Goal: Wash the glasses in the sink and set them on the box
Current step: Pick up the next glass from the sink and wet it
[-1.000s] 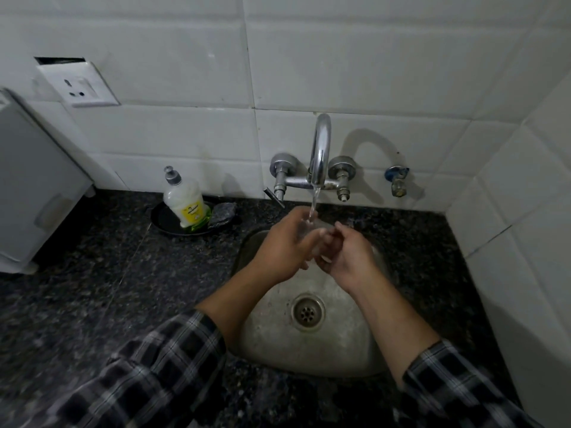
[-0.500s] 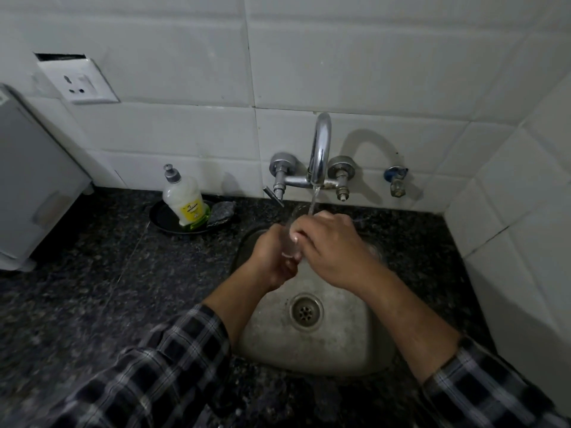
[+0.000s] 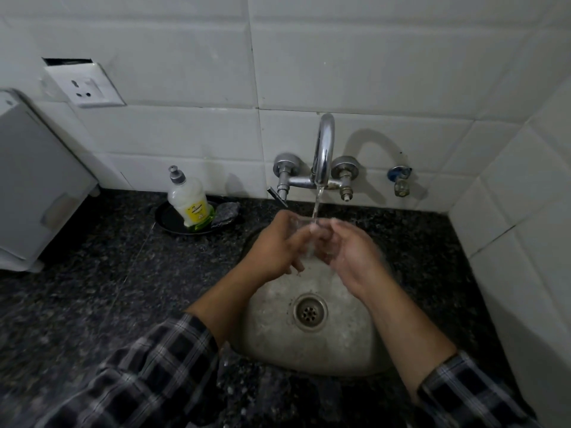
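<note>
Since half a second ago the right hand (image 3: 349,257) has slipped off the top of the glass (image 3: 302,231) to its right side, leaving the rim open to the stream (image 3: 315,208). At the left of the worktop (image 3: 108,288) stands a pale box (image 3: 34,180), probably the landing place, well apart from the sink (image 3: 309,350); a wet carry past the soap bottle (image 3: 189,200) could drip or knock it. The grip of the left hand (image 3: 275,245) is wrapped round the glass, held above the basin under the tap (image 3: 323,149). The right hand's grip is blurred; I cannot tell whether it clasps or merely rubs. Wet, the glass could slip and crack against the steel.
</note>
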